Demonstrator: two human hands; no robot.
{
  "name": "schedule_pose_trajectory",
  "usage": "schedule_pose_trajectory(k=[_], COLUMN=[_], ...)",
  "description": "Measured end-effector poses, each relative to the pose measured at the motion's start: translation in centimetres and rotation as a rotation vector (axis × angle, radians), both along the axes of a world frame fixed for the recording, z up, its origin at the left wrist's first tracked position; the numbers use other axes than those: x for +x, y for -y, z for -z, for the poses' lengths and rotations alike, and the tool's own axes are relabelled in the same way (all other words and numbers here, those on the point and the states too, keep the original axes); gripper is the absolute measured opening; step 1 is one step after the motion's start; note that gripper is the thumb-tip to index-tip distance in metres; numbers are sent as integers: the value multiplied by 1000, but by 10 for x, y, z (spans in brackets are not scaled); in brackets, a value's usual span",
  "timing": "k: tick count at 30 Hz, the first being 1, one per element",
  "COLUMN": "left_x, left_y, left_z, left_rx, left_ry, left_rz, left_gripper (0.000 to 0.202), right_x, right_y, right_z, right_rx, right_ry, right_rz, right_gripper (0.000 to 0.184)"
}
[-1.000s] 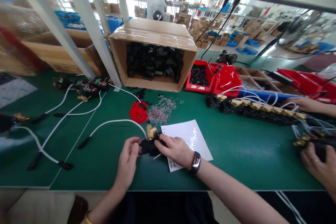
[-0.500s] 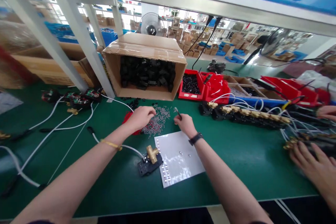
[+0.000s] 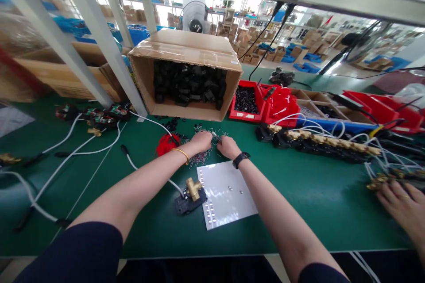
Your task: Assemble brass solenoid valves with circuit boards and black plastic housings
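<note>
Both of my hands are over a pile of small screws or pins point(image 3: 199, 158) on the green table. My left hand point(image 3: 201, 142) has its fingertips pinched together above the pile; what they hold is too small to name. Close beside it on the right, my right hand point(image 3: 228, 147) is closed on a slim dark tool point(image 3: 217, 137), whose tip points toward my left fingertips. Nearer me, a brass valve fitting point(image 3: 193, 189) sits on a black housing point(image 3: 190, 204) with a white cable. The housing overlaps the left edge of a white sheet point(image 3: 229, 210) bearing small round metal pieces.
A cardboard box point(image 3: 186, 112) of black parts stands behind my hands. Red bins point(image 3: 245, 117) line the back right, before them a row of brass-topped units point(image 3: 315, 143). Wired parts point(image 3: 99, 119) lie left. Another person's hand point(image 3: 400, 201) rests far right.
My left hand has moved right across the pile, close to my right hand. The tool's tip has swung toward my left fingertips. The whole view has shifted slightly.
</note>
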State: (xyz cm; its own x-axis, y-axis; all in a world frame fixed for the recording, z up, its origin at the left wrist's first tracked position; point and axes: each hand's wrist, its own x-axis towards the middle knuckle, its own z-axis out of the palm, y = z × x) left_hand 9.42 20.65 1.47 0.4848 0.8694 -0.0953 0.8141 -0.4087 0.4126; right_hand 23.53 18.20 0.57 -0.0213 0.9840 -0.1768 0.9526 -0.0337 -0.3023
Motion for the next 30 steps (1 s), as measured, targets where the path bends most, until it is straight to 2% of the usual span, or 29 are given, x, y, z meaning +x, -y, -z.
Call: schedule_pose_trajectory(k=[3, 6, 9, 10, 12, 15, 18, 20, 22, 27, 30], left_x=[-1, -19, -56, -71, -99, -126, -128, -121, -113, -107, -109], left_y=[3, 19, 62, 82, 125, 179, 206, 208, 204, 192, 189], left_z=[-18, -50, -75, -78, -70, -36, 0, 14, 20, 22, 19], left_rx=[59, 147, 201, 169, 60, -113, -282, -332, -325, -273, -224], left_ry=[105, 240, 440, 675, 959, 1083, 1116, 1119, 1075, 960, 895], left_rz=[-53, -136, -248, -335, -527, -827, -921, -897, -819, -605, -498], left_gripper=[21, 12, 17, 20, 29, 28, 28, 25, 21, 10, 7], right_x=[2, 4, 6, 5, 2, -10, -25, -32, -36, -38, -38], right_y=[4, 11, 19, 24, 38, 67, 94, 104, 107, 104, 103], right_z=[-3, -8, -18, -22, -30, -33, -25, -18, -14, -13, -14], right_rx=[62, 124, 181, 197, 204, 114, -128, -282, -332, -101, -73], right_ry=[-15, -34, -81, -108, -183, -354, -699, -890, -938, -841, -771], right_rz=[-3, 10, 16, 9, -35, -179, -256, -227, -223, -394, -391], right_gripper=[13, 15, 19, 20, 18, 10, 13, 15, 15, 13, 14])
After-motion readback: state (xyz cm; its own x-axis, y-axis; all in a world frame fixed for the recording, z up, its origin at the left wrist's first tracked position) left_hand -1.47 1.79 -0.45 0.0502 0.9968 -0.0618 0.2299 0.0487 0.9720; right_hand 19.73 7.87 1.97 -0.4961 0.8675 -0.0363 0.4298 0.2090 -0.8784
